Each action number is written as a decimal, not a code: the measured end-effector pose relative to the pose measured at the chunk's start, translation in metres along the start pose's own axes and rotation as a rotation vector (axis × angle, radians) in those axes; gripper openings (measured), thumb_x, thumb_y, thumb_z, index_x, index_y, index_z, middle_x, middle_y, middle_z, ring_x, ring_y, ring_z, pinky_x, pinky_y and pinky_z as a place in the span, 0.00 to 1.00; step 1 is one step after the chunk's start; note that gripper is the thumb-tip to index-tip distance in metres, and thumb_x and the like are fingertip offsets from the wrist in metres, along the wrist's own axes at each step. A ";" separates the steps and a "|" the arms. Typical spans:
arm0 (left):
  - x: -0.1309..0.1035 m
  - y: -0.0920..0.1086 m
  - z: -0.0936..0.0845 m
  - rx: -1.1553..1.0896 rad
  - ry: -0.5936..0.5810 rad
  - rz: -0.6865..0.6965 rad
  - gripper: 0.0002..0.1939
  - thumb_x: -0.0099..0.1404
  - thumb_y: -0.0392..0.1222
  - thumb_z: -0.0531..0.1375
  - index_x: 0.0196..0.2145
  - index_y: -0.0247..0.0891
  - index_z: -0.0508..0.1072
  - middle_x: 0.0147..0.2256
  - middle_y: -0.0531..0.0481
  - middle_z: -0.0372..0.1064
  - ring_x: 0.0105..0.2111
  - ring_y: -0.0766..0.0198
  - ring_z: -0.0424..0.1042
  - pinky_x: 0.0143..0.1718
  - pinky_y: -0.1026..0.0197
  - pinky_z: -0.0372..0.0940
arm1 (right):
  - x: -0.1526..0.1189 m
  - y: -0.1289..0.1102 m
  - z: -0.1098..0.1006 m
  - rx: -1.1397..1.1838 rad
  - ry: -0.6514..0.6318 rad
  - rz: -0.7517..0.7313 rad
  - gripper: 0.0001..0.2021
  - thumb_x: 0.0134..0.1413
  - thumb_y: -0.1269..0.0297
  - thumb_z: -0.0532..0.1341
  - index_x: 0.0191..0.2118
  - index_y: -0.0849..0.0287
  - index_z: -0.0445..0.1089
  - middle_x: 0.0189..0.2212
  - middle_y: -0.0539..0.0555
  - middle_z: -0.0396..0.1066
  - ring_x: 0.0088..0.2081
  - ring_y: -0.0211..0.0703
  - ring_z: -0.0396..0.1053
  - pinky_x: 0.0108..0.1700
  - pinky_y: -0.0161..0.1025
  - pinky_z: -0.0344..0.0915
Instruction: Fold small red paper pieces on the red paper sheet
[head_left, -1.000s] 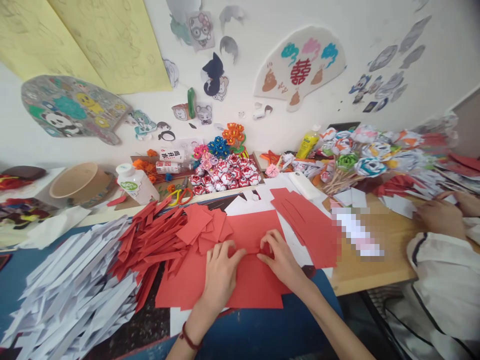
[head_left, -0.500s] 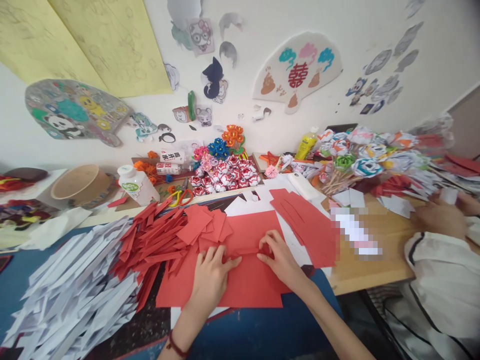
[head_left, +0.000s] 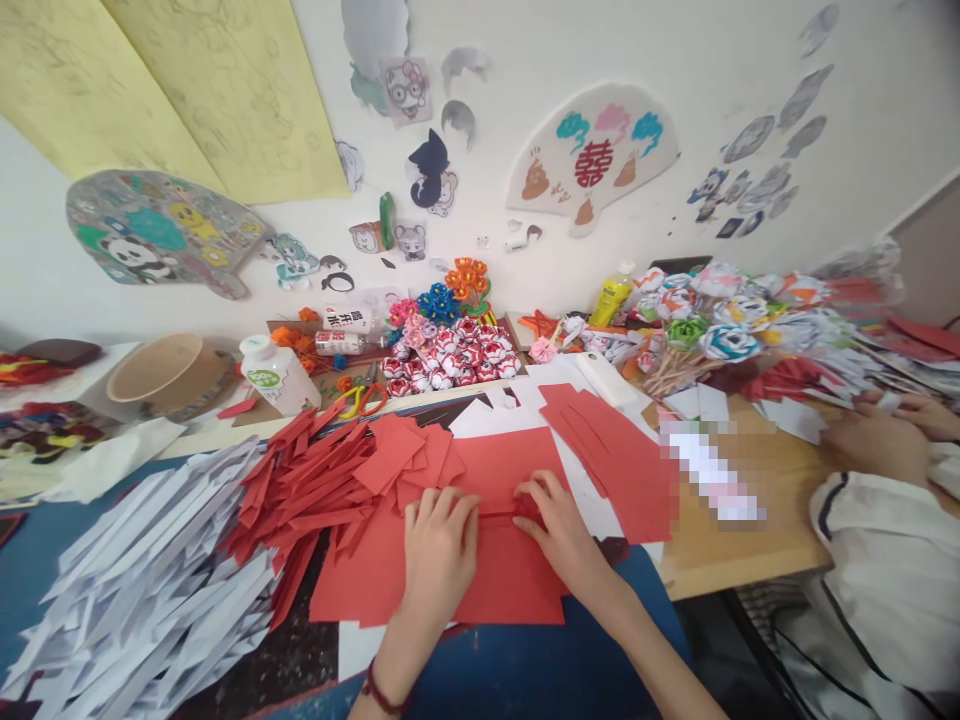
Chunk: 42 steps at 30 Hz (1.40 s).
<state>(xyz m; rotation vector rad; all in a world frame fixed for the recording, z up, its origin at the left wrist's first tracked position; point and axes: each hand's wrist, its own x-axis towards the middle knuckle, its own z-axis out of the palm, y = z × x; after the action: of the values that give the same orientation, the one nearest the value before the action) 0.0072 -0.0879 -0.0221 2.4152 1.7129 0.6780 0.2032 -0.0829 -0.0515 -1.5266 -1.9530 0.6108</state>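
A small folded piece of red paper (head_left: pixel 496 517) lies between my hands, its narrow shape running left to right. My left hand (head_left: pixel 442 545) is closed at its left end, fingers bent downward. At the other end, my right hand (head_left: pixel 553 525) pinches the paper between thumb and fingers. Both hands are over large red sheets (head_left: pixel 510 585). Just left and beyond are small red rectangles (head_left: pixel 409 450), partly overlapping a heap of folded red strips (head_left: pixel 315 490). The red color makes the fold's exact shape hard to make out.
A big pile of folded white strips (head_left: pixel 150 570) covers the left side. Cut red sheets (head_left: pixel 611 460) lie to the right. Behind stand a white bottle (head_left: pixel 279 375), scissors (head_left: pixel 362 398) and red-white paper flowers (head_left: pixel 457 352). A co-worker's hands (head_left: pixel 881 435) handle paper at far right.
My left hand has shifted slightly right along the folded paper, and its fingers have drawn in from a flatter spread. The right hand keeps its pinch at nearly the same place.
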 end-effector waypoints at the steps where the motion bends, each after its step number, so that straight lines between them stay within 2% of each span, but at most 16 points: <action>1: 0.005 0.002 0.002 -0.005 -0.030 0.003 0.08 0.66 0.36 0.53 0.39 0.42 0.72 0.38 0.47 0.69 0.40 0.54 0.63 0.38 0.52 0.55 | -0.001 0.000 0.000 -0.031 0.002 -0.006 0.13 0.55 0.74 0.60 0.45 0.53 0.64 0.47 0.56 0.60 0.47 0.51 0.66 0.47 0.49 0.67; 4: 0.015 0.006 0.007 -0.007 -0.098 0.013 0.04 0.66 0.38 0.55 0.36 0.41 0.70 0.38 0.48 0.68 0.40 0.55 0.63 0.39 0.53 0.54 | -0.001 -0.001 -0.003 -0.067 -0.006 -0.020 0.13 0.57 0.71 0.60 0.47 0.52 0.64 0.48 0.57 0.61 0.47 0.52 0.66 0.46 0.49 0.67; 8: 0.019 0.003 0.009 -0.064 -0.144 -0.021 0.01 0.64 0.36 0.58 0.35 0.40 0.68 0.37 0.51 0.68 0.40 0.57 0.63 0.39 0.55 0.53 | 0.005 -0.004 -0.012 -0.018 -0.032 -0.028 0.08 0.57 0.68 0.62 0.42 0.53 0.66 0.44 0.54 0.62 0.43 0.47 0.67 0.45 0.44 0.67; 13: 0.023 -0.003 0.005 -0.088 -0.202 0.036 0.03 0.64 0.34 0.59 0.35 0.41 0.68 0.35 0.54 0.70 0.38 0.59 0.64 0.39 0.55 0.51 | 0.017 -0.009 -0.019 -0.122 -0.106 -0.169 0.06 0.55 0.72 0.64 0.34 0.57 0.65 0.36 0.51 0.65 0.38 0.44 0.65 0.40 0.41 0.62; 16: 0.023 -0.007 0.001 -0.029 -0.222 0.141 0.05 0.66 0.33 0.56 0.35 0.41 0.70 0.34 0.53 0.70 0.37 0.60 0.64 0.38 0.56 0.52 | 0.019 -0.007 -0.019 -0.234 -0.136 -0.287 0.05 0.59 0.75 0.59 0.32 0.58 0.65 0.32 0.50 0.66 0.35 0.43 0.63 0.38 0.40 0.59; 19: 0.017 -0.014 -0.002 0.118 -0.227 0.334 0.08 0.68 0.33 0.54 0.35 0.40 0.72 0.32 0.51 0.68 0.36 0.59 0.63 0.36 0.56 0.53 | 0.013 -0.001 -0.018 -0.407 -0.120 -0.454 0.10 0.61 0.78 0.53 0.32 0.61 0.67 0.30 0.52 0.66 0.33 0.43 0.62 0.38 0.41 0.58; 22: 0.007 -0.021 -0.003 0.246 -0.197 0.556 0.10 0.67 0.32 0.55 0.45 0.36 0.70 0.33 0.49 0.69 0.34 0.59 0.63 0.38 0.56 0.55 | 0.003 0.003 -0.017 -0.534 -0.055 -0.615 0.13 0.60 0.81 0.50 0.36 0.63 0.70 0.30 0.55 0.68 0.34 0.45 0.62 0.39 0.43 0.57; 24: 0.002 -0.026 -0.002 0.302 -0.163 0.618 0.14 0.66 0.30 0.55 0.49 0.32 0.68 0.35 0.48 0.70 0.34 0.59 0.64 0.39 0.55 0.56 | -0.003 0.003 -0.017 -0.557 -0.019 -0.651 0.14 0.60 0.81 0.49 0.41 0.65 0.71 0.30 0.56 0.69 0.35 0.46 0.63 0.40 0.43 0.58; 29: -0.001 -0.030 0.003 0.382 -0.128 0.654 0.12 0.64 0.26 0.55 0.45 0.30 0.70 0.35 0.46 0.70 0.34 0.58 0.65 0.37 0.56 0.57 | -0.002 -0.002 -0.010 -0.609 -0.004 -0.515 0.09 0.63 0.71 0.54 0.44 0.63 0.70 0.33 0.57 0.69 0.36 0.47 0.64 0.40 0.44 0.59; 31: 0.001 -0.027 0.006 0.385 -0.109 0.658 0.09 0.64 0.26 0.54 0.40 0.31 0.70 0.33 0.46 0.69 0.33 0.58 0.64 0.37 0.56 0.56 | 0.003 -0.004 -0.005 -0.606 0.000 -0.514 0.08 0.63 0.73 0.54 0.43 0.62 0.70 0.34 0.57 0.70 0.37 0.48 0.65 0.41 0.44 0.60; 33: 0.002 -0.022 0.007 0.359 -0.058 0.591 0.07 0.65 0.28 0.54 0.35 0.34 0.70 0.31 0.48 0.68 0.32 0.59 0.64 0.38 0.55 0.56 | 0.007 -0.005 -0.001 -0.566 0.015 -0.552 0.10 0.63 0.76 0.52 0.41 0.63 0.70 0.35 0.58 0.70 0.39 0.47 0.65 0.42 0.44 0.60; 36: 0.002 -0.014 0.007 0.231 0.008 0.471 0.07 0.68 0.32 0.53 0.34 0.36 0.69 0.29 0.50 0.67 0.30 0.60 0.63 0.36 0.56 0.55 | 0.008 -0.008 0.005 -0.458 0.036 -0.584 0.12 0.63 0.78 0.50 0.40 0.64 0.70 0.33 0.57 0.71 0.37 0.46 0.66 0.40 0.42 0.60; 40: -0.003 -0.010 0.001 0.042 0.019 0.453 0.13 0.69 0.30 0.49 0.29 0.37 0.68 0.24 0.51 0.64 0.26 0.62 0.60 0.29 0.58 0.52 | 0.004 -0.011 0.009 -0.219 0.081 -0.553 0.14 0.63 0.76 0.48 0.33 0.62 0.69 0.24 0.53 0.68 0.26 0.41 0.63 0.30 0.38 0.58; 42: -0.007 -0.012 -0.002 0.001 0.026 0.435 0.14 0.69 0.31 0.48 0.28 0.37 0.68 0.23 0.51 0.63 0.25 0.62 0.61 0.28 0.59 0.51 | 0.004 -0.013 0.009 -0.119 0.101 -0.525 0.15 0.62 0.77 0.48 0.31 0.62 0.69 0.23 0.53 0.68 0.25 0.40 0.62 0.28 0.38 0.57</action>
<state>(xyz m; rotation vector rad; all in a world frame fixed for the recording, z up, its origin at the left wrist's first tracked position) -0.0061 -0.0899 -0.0262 2.8172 1.1960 0.7519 0.1867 -0.0826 -0.0487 -1.0129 -2.2165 0.1920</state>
